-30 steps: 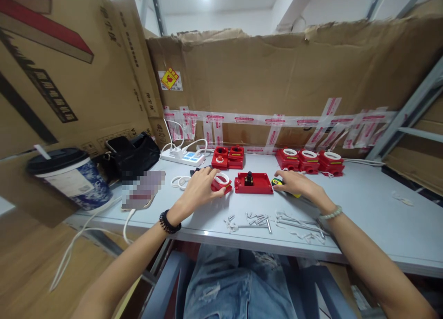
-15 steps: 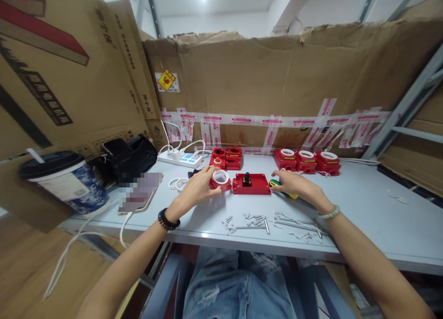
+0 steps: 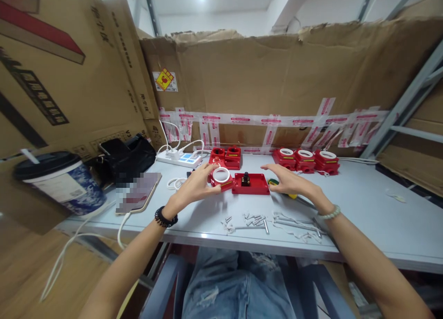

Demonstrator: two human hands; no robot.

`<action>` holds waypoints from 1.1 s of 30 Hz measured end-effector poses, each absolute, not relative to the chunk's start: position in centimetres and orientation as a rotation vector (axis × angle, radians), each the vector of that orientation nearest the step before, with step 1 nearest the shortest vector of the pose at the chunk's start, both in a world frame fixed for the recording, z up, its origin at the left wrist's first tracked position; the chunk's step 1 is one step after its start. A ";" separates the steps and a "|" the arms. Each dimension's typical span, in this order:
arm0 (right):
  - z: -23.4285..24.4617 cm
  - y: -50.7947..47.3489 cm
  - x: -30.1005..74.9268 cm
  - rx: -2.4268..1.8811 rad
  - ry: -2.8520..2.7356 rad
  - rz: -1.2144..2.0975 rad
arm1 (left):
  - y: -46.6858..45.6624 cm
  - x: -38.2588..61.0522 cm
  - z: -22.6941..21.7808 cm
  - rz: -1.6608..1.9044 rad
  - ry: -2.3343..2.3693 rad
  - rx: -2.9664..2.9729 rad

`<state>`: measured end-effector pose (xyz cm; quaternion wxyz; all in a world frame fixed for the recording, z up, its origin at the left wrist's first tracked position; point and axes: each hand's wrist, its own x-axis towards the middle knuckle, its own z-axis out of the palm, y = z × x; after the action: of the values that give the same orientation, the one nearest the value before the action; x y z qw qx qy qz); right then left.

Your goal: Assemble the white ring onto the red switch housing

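My left hand (image 3: 194,185) grips a small red housing with a white ring on top (image 3: 221,177), lifted a little off the grey table (image 3: 367,217) and tilted. Just to its right lies a flat red base plate (image 3: 255,185) with a small black part standing in its middle. My right hand (image 3: 289,182) hovers with fingers spread beside the plate's right end, above a yellow-green screwdriver (image 3: 284,189). It holds nothing.
Several screws and white ties (image 3: 263,220) lie near the front edge. Red housings stand at the back (image 3: 226,157) and back right (image 3: 304,159). A power strip (image 3: 179,159), black bag (image 3: 126,155), phone (image 3: 137,193) and paper cup (image 3: 62,180) sit left. Cardboard walls enclose the table.
My left hand has lifted the red housing with the white ring off the table and tilted it. My right hand has risen from the screwdriver and opened.
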<state>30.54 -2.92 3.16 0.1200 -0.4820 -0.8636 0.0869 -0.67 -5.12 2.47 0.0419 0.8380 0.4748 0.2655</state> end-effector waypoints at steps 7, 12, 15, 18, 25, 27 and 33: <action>3.7 -3.8 29.1 -1.092 -2.404 0.334 | -5.3 1.1 3.9 0.818 1.183 2.662; 4.0 -5.0 27.9 -0.913 -2.446 0.204 | -4.8 3.6 5.1 0.786 0.700 2.657; 4.0 -5.4 27.7 -0.873 -2.528 0.172 | -4.2 4.4 5.4 0.779 0.522 2.583; 4.3 -5.6 27.7 -0.886 -2.531 0.162 | -3.6 4.7 5.3 0.777 0.410 2.453; 5.0 -5.8 27.4 -1.017 -2.491 0.191 | -2.9 5.2 4.1 0.695 0.404 2.201; 4.9 -5.6 27.4 -1.051 -2.479 0.156 | -2.7 5.1 3.8 0.710 0.400 2.186; 4.0 -4.4 27.8 -1.141 -2.275 0.059 | -1.7 2.1 3.3 0.919 0.794 2.433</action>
<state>27.77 -4.37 4.04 0.2935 -0.4284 -0.8543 0.0223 2.10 -1.66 3.32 0.2096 0.8749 0.2856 0.3304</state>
